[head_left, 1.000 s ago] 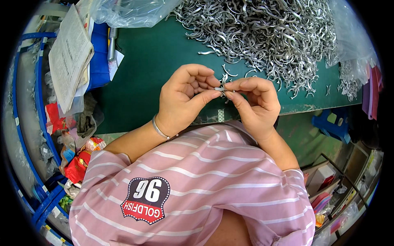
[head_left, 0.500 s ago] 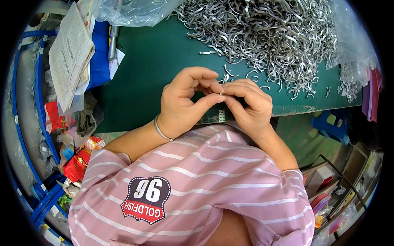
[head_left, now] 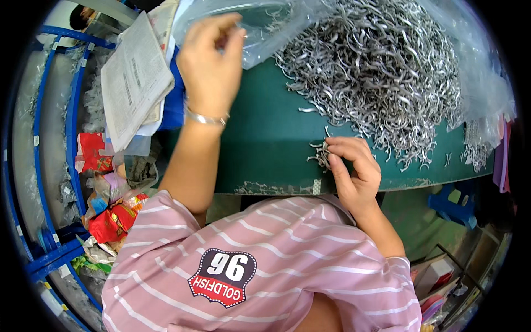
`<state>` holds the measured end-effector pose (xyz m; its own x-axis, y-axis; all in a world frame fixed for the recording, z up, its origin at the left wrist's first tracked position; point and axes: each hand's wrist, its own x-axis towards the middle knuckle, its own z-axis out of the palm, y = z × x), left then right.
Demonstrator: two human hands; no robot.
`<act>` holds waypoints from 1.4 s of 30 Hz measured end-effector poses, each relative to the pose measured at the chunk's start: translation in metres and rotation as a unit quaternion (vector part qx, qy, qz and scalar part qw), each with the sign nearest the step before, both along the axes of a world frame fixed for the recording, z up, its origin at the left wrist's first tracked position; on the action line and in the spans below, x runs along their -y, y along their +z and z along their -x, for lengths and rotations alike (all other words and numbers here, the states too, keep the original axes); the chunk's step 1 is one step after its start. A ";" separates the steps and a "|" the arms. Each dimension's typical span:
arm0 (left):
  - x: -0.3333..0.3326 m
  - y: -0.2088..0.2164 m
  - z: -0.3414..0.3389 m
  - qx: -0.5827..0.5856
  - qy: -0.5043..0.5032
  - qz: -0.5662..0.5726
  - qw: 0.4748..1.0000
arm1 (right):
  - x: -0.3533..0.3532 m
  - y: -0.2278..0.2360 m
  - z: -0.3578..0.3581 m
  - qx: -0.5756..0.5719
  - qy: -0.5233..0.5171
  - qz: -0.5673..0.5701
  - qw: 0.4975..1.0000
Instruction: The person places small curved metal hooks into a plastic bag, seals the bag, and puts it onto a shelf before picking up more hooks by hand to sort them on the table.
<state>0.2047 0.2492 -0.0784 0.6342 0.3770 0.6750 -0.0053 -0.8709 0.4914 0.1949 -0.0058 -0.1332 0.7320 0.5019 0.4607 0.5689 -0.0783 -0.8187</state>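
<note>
Green table (head_left: pixel 265 144) under heaped metal clips (head_left: pixel 381 72), clear plastic bag (head_left: pixel 265 33)

A folded newspaper (head_left: pixel 133 83) lies at the green table's (head_left: pixel 265 144) left edge, above blue shelving (head_left: pixel 50 166) holding red wrappers (head_left: pixel 110 218).

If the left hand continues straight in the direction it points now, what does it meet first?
Most likely the clear plastic bag: the left hand reaches up and away, its fingertips already at the bag's edge. Whether they touch is unclear.

left hand (head_left: pixel 210 66) outstretched, right hand (head_left: pixel 354 174) curled
</note>
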 end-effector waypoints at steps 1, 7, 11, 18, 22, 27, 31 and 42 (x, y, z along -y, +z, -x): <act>-0.007 -0.002 -0.004 0.003 -0.017 0.026 1.000 | 0.001 0.000 0.000 0.016 -0.002 0.003 1.000; 0.029 -0.022 0.015 -0.177 -0.215 0.022 0.960 | 0.010 -0.006 -0.004 -0.011 -0.025 0.005 1.000; 0.051 -0.060 0.023 -0.252 -0.244 0.011 0.936 | 0.013 -0.003 -0.007 -0.010 -0.029 0.004 1.000; 0.060 -0.053 0.035 -0.301 -0.257 0.171 0.902 | 0.004 -0.004 -0.013 -0.021 -0.043 0.026 0.999; 0.071 -0.041 0.047 -0.339 -0.291 0.525 0.724 | -0.008 0.000 -0.015 -0.038 -0.026 0.035 0.998; 0.077 -0.037 0.052 -0.279 -0.310 0.667 0.617 | -0.002 -0.009 -0.014 -0.022 -0.004 0.045 0.999; 0.081 -0.034 0.056 -0.255 -0.319 0.632 0.659 | 0.003 -0.001 -0.006 -0.257 0.007 0.019 0.966; 0.094 -0.042 0.065 -0.246 -0.362 0.456 0.775 | 0.004 -0.006 -0.004 0.007 -0.001 0.056 0.998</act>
